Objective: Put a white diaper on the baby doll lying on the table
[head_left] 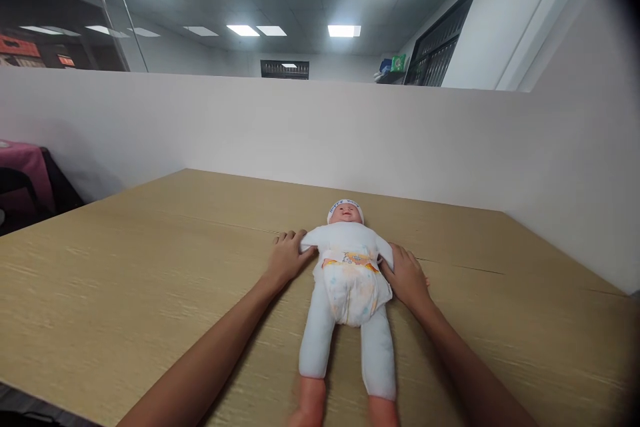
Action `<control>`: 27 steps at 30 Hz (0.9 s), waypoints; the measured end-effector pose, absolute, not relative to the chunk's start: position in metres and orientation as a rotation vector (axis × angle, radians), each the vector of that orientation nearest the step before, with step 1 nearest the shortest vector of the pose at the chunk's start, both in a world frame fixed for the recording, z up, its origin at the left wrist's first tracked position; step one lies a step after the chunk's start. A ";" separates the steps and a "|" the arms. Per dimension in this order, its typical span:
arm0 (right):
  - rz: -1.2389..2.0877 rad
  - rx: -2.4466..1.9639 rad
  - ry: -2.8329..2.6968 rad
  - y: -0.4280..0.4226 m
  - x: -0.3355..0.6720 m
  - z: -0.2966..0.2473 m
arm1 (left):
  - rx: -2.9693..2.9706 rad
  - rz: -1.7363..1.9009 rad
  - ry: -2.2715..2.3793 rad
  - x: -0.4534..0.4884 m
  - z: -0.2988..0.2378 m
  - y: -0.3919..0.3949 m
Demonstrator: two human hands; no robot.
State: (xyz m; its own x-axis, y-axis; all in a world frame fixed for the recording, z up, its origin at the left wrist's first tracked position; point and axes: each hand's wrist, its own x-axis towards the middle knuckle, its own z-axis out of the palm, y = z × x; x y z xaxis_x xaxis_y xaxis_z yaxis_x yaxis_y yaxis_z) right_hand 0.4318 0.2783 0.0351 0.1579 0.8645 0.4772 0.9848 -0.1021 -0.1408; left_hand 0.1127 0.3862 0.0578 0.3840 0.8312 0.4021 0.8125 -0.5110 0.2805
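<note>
A baby doll (347,280) lies on its back on the wooden table (150,260), head away from me, dressed in a white suit, a white cap and a printed diaper (353,287). My left hand (286,257) rests on the table at the doll's left-side arm, fingers curled around the sleeve. My right hand (407,277) lies against the doll's other side at the waist, fingers tucked by the diaper edge and partly hidden.
A white partition wall (320,127) runs along the far and right sides of the table. A dark chair with pink cloth (25,177) stands at the far left. The table's near edge is at lower left.
</note>
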 end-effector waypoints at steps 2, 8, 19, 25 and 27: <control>-0.392 -2.042 -1.751 0.279 0.431 0.034 | 2.591 0.777 1.537 0.113 0.057 0.385; -0.403 -2.093 -1.719 0.267 0.416 0.040 | 2.583 0.748 1.565 0.112 0.062 0.364; -0.133 -2.025 -1.749 0.190 0.388 0.051 | 2.390 0.532 1.634 0.086 0.091 0.272; 0.175 -1.866 -1.831 0.150 0.383 0.075 | 2.268 0.465 1.590 0.069 0.105 0.191; 0.260 -1.817 -1.864 0.128 0.378 0.084 | 2.219 0.464 1.557 0.058 0.098 0.150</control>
State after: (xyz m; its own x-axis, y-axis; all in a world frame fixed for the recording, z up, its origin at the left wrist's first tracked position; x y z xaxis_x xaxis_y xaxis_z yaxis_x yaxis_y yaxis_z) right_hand 0.3783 0.1280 0.0843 0.0343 0.9729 0.2286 0.8732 0.0821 -0.4805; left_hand 0.0585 0.1497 0.0983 0.3285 0.9434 0.0460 0.8147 -0.3076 0.4916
